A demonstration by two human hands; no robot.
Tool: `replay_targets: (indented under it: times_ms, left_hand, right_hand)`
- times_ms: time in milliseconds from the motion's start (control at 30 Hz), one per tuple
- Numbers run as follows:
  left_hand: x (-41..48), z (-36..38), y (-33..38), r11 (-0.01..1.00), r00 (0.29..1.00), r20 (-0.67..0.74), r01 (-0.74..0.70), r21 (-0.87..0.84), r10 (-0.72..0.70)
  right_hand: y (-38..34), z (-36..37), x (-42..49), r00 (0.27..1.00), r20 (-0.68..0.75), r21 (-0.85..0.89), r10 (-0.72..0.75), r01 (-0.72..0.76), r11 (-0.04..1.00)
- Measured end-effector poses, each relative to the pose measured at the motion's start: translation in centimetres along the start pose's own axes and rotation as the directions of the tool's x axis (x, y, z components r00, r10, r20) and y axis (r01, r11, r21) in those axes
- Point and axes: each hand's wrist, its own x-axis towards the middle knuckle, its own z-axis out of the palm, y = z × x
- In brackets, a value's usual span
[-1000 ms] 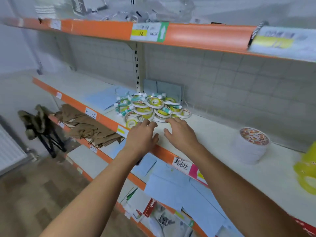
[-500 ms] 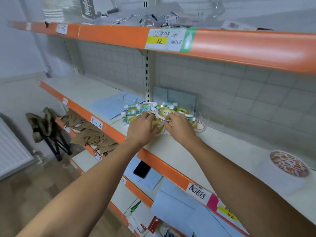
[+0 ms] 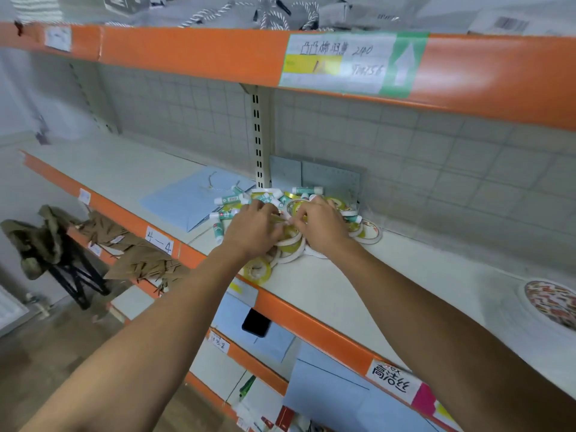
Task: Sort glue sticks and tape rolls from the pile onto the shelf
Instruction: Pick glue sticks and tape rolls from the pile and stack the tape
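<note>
**Both hands are working in the pile [image 3: 290,244] of tape rolls [image 3: 369,234] and glue sticks [image 3: 227,200] on the shelf [image 3: 389,275].**

The right hand [image 3: 322,227] is pinching the rim of one tape roll [image 3: 293,208]. The left hand [image 3: 254,229] is curling its fingers into the heap just beside it, and whether it is grasping anything cannot be told (its knuckles are hiding the fingertips). The tape rolls are likely light, stiff rings, best taken by the rim. The glue sticks are looking smooth and apt to roll, so a pinch across the barrel is probably suiting them. Just below the wrists the shelf's orange lip is running close, one roll lying near it. Bare shelf is lying open right of the grip, while a blue sheet [image 3: 184,201] is lying to its left.
</note>
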Motion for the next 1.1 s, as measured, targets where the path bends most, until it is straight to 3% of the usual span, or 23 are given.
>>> replay_targets:
  times_ms: [200, 400, 633, 767, 900, 1100]
  left_hand:
    - [2.2, 0.4, -1.8, 0.993, 0.981, 0.156, -0.119, 0.013, 0.116]
    - [3.6, 0.8, -2.4, 0.988, 0.962, 0.226, -0.152, -0.016, 0.151]
    - [5.0, 0.1, -2.8, 0.98, 0.962, 0.198, -0.167, -0.109, 0.186]
    - [5.0, -0.3, -3.2, 0.972, 0.969, 0.162, -0.156, -0.174, 0.184]
    - [4.8, -0.5, -3.2, 0.975, 0.963, 0.18, -0.177, -0.136, 0.2]
    - [4.3, -0.3, -3.0, 0.964, 0.953, 0.147, -0.256, -0.071, 0.264]
  right_hand:
    - [-0.3, 0.0, -0.1, 0.993, 0.021, 0.139, 0.118, -0.119, 0.983]
    - [-0.9, 0.5, -0.5, 0.981, 0.055, 0.106, 0.185, -0.19, 0.976]
    - [-1.6, -0.1, -0.2, 0.973, 0.005, 0.088, 0.229, -0.229, 0.969]
    - [-1.6, -0.2, -0.2, 0.974, -0.004, -0.068, 0.225, -0.225, 0.972]
    - [-1.6, 0.1, -0.8, 0.965, 0.038, -0.127, 0.261, -0.254, 0.959]
    - [-1.2, 0.2, -1.8, 0.949, -0.006, -0.111, 0.316, -0.314, 0.943]
